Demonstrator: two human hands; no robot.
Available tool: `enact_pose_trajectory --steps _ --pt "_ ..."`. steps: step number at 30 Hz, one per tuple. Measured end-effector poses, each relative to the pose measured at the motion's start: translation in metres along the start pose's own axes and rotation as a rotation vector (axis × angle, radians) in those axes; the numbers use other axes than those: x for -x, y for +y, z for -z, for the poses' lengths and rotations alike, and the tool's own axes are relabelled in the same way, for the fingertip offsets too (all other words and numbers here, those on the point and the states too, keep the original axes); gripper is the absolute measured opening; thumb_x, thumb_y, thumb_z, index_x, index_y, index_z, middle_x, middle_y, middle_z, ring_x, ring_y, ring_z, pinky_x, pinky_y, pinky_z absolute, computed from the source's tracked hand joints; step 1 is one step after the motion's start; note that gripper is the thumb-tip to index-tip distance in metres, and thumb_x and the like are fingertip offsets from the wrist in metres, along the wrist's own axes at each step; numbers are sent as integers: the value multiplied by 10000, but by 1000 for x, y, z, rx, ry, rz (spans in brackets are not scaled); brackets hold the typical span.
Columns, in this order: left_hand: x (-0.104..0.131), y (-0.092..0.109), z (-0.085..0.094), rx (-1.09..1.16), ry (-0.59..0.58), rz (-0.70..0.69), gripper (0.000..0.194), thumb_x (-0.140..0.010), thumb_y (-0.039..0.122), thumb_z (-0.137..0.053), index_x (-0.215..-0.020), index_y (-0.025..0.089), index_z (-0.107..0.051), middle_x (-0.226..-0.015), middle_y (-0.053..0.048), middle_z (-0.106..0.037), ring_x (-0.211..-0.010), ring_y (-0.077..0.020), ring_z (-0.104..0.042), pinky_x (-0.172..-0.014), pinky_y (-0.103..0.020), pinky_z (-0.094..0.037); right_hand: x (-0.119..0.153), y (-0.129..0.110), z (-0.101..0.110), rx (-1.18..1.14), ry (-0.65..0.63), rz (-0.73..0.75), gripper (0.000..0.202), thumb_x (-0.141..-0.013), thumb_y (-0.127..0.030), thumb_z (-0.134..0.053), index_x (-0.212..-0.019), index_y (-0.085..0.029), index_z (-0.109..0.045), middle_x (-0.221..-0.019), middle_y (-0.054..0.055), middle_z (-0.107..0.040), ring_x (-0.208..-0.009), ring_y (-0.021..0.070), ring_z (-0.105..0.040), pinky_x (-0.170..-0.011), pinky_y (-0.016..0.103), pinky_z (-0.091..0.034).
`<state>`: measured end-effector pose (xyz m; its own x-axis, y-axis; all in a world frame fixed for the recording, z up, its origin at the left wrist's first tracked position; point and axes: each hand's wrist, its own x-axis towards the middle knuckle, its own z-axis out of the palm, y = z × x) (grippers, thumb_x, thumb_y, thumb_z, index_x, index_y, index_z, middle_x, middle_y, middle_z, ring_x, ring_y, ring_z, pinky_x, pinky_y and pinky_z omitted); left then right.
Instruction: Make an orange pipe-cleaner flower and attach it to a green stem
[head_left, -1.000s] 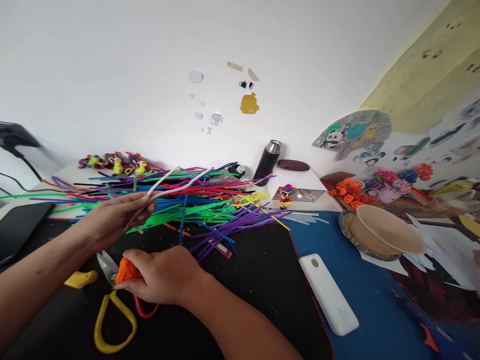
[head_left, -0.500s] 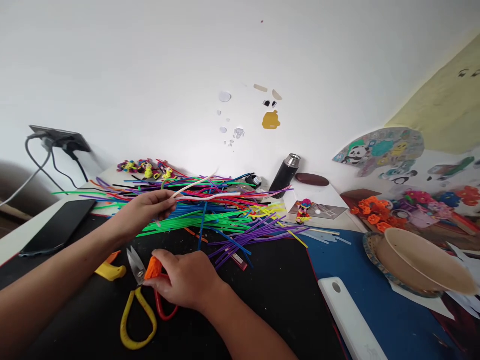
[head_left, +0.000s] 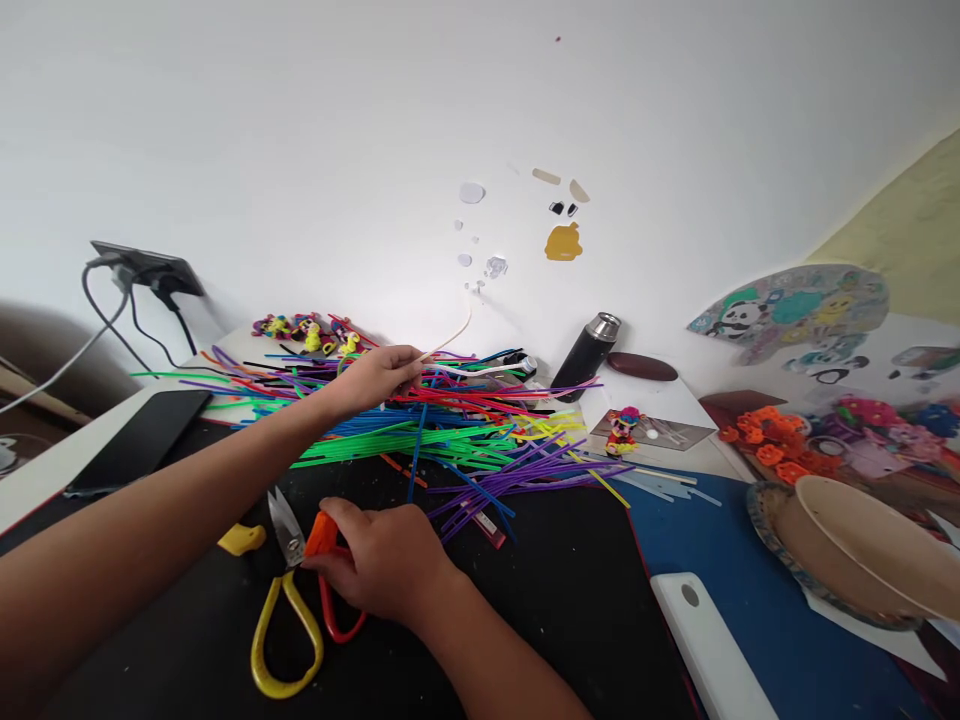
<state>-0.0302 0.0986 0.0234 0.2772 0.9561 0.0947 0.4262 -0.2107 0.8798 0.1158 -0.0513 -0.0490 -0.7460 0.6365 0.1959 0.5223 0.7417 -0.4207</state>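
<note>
My left hand (head_left: 386, 375) is stretched out over a heap of coloured pipe cleaners (head_left: 409, 440). Its fingers pinch white pipe cleaners (head_left: 480, 370); a thin one curves upward towards the wall. Closer in, my right hand (head_left: 397, 560) is closed round a small orange fuzzy piece (head_left: 321, 533), gripped between thumb and fingers. Just left of this hand and partly under it lie scissors (head_left: 287, 640) with one yellow and one red handle, their blades towards the heap. A small yellow piece (head_left: 241, 540) rests beside the blades; my left forearm hides part of its surroundings.
A black phone (head_left: 139, 440) lies at the left, below a socket with cables (head_left: 146, 270). Behind the heap stand a black flask (head_left: 587, 355) and small figures (head_left: 307, 330). To the right are a white bar-shaped object (head_left: 709, 640) and a tan bowl (head_left: 877, 540).
My left hand has moved away from me and to the right with the white pipe cleaners. My right hand keeps its grip on the orange piece. The view has shifted slightly left.
</note>
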Motion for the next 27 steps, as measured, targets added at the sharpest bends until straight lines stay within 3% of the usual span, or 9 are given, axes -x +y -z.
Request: enact_pose_trajectory --steps 8,12,15,18,22,27 --pt "-40 2 -20 -208 13 -123 316 -943 499 -626 -862 216 -740 -753 -47 -733 -666 -203 -619 -680 -324 -483 0 0 -4 18 -12 -2 572 -1081 -633 -573 -1420 -173 -591 -1072 86 -860 -904 287 -850 -603 322 -572" --pt "-61 2 -24 -224 76 -136 300 -945 465 -638 -945 222 -814 -1025 -117 -832 -959 -277 -714 -883 -368 -518 0 0 -3 35 -9 -13 577 -1082 -625 -569 -1443 -175 -576 -1031 77 -861 -883 292 -850 -590 331 -571" --pt "-61 0 -21 -226 129 -134 334 -937 496 -660 -998 221 -838 -1171 -137 -833 -1106 -313 -710 -958 -382 -511 0 0 -2 37 -15 -21 596 -1082 -631 -565 -1462 -172 -571 -1052 78 -860 -892 290 -849 -597 325 -569" --pt "-42 -4 -6 -203 156 -106 380 -921 551 -686 -1006 212 -837 -1065 -114 -841 -973 -284 -723 -875 -365 -526 0 -1 0 24 -26 -15 595 -1088 -628 -559 -1467 -168 -573 -1085 87 -857 -911 284 -847 -612 312 -565" --pt "10 -8 34 -102 142 -44 347 -902 530 -708 -938 193 -787 -870 -73 -811 -709 -192 -666 -696 -303 -527 1 -2 0 -23 -34 -3 577 -1095 -600 -569 -1481 -170 -566 -1144 84 -850 -952 279 -843 -637 309 -571" --pt "79 -23 97 -32 371 135 412 -833 549 -770 -1021 197 -669 -868 -61 -827 -736 -196 -697 -678 -290 -541 3 -2 -1 -40 -41 -6 590 -1086 -576 -609 -1506 -165 -564 -1193 92 -843 -994 299 -837 -693 333 -587"
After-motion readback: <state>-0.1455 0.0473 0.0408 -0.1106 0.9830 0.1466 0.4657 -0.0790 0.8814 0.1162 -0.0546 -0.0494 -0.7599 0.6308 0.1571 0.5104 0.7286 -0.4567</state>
